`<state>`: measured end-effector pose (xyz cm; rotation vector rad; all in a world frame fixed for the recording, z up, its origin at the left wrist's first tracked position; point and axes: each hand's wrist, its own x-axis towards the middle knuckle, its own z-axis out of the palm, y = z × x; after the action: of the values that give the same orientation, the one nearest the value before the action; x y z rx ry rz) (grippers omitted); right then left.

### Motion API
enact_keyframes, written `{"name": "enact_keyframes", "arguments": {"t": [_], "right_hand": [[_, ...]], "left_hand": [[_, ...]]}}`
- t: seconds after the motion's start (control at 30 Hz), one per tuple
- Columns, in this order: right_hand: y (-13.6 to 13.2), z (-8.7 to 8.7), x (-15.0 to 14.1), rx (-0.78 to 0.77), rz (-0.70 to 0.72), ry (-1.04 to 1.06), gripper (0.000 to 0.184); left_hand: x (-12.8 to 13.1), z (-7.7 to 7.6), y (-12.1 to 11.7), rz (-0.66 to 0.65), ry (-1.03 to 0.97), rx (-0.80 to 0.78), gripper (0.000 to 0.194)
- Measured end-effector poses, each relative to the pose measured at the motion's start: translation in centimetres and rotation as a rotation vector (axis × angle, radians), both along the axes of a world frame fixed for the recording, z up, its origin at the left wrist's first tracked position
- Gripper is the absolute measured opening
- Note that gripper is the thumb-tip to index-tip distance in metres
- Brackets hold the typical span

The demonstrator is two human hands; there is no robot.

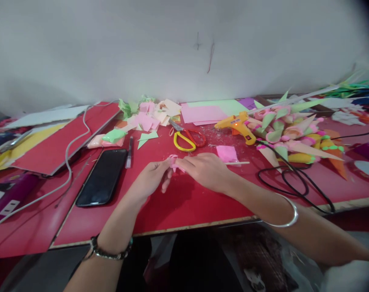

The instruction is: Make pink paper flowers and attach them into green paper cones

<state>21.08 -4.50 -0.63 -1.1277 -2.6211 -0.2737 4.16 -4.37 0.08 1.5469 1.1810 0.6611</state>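
Note:
Over the front middle of the red table (184, 207), my left hand (152, 178) pinches a small pink folded piece (173, 160) that looks like paper. My right hand (207, 170) closes on the same piece from the other side, its fingers hiding most of it. Just beyond my fingers lie scissors (186, 142) with one yellow and one red handle loop. A bright pink packet (227, 153) rests to the right of my right hand, with a thin pale stick (238, 163) beside it. Left of my left hand lies a black phone (102, 177).
A yellow glue gun (238, 126) with a black cord (300, 184) lies to the right, beside a heap of paper cone flowers (288, 129). Cut paper pieces (146, 117) and pink sheets (204, 112) lie along the wall. A white cable (69, 162) crosses the left side.

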Motion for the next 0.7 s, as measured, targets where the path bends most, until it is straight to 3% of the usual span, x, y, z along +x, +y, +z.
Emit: {"name": "enact_keyframes", "arguments": {"t": [0.1, 0.2, 0.3, 0.47, 0.7], "right_hand": [[0.1, 0.3, 0.0, -0.254, -0.010, 0.218, 0.024], [0.3, 0.9, 0.3, -0.561, 0.103, 0.453, 0.028], [0.3, 1.2, 0.7, -0.729, 0.192, 0.533, 0.031], [0.5, 0.9, 0.6, -0.547, 0.163, 0.471, 0.026], [0.5, 0.6, 0.4, -0.173, 0.013, 0.059, 0.024]], "left_hand": [[-0.2, 0.2, -0.1, -0.014, 0.133, 0.260, 0.040], [-0.6, 0.4, -0.1, -0.058, 0.311, 0.538, 0.036], [-0.8, 0.6, 0.0, -0.141, 0.321, 0.586, 0.036], [-0.5, 0.5, 0.0, -0.032, 0.151, 0.376, 0.039], [0.1, 0.2, -0.1, 0.079, 0.029, 0.090, 0.042]]}}
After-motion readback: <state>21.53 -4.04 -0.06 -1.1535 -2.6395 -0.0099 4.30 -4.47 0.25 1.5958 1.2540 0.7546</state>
